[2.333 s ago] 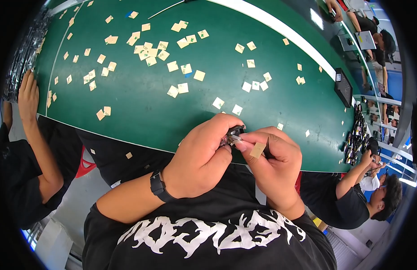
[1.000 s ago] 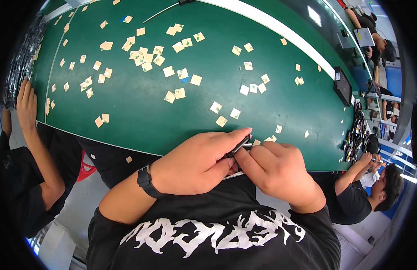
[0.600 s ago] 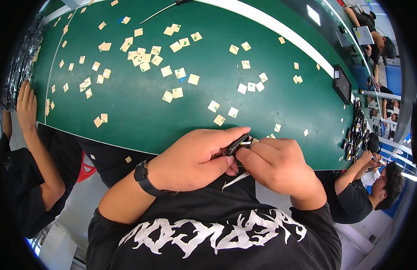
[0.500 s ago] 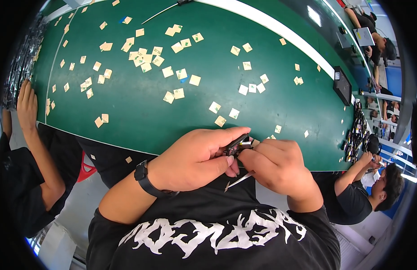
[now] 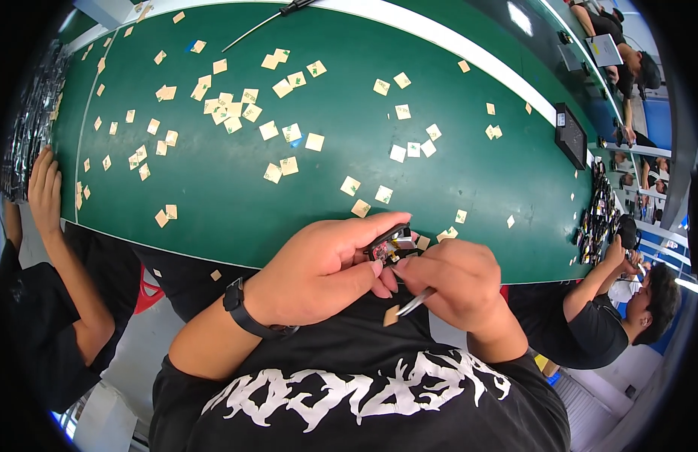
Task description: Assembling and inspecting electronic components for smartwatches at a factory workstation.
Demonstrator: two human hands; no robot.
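My left hand (image 5: pixel 307 267), its wrist in a black watch, is closed around a small black electronic device (image 5: pixel 377 245) just off the table's near edge. The open housing faces up and shows a red patch, a yellow bit and a silvery-white block inside. My right hand (image 5: pixel 460 280) is closed too, its thumb and forefinger touching the device's right side. Metal tweezers (image 5: pixel 418 301) stick out below its fingers toward my body. A tan square sticker (image 5: pixel 392 316) sits at their outer end. Where the right fingertips meet the device, details are hidden.
Many tan and whitish square stickers (image 5: pixel 315 142) lie scattered over the green table (image 5: pixel 236 177). A screwdriver (image 5: pixel 258 29) lies at the far edge, a black tray (image 5: pixel 570 141) at right. Black parts are heaped right (image 5: pixel 599 218) and left (image 5: pixel 34 128). Co-workers sit on both sides.
The device has tilted, so more of its inside shows. My right hand has turned a little, and the tweezers with the sticker now point more steeply down. The whole view has shifted slightly.
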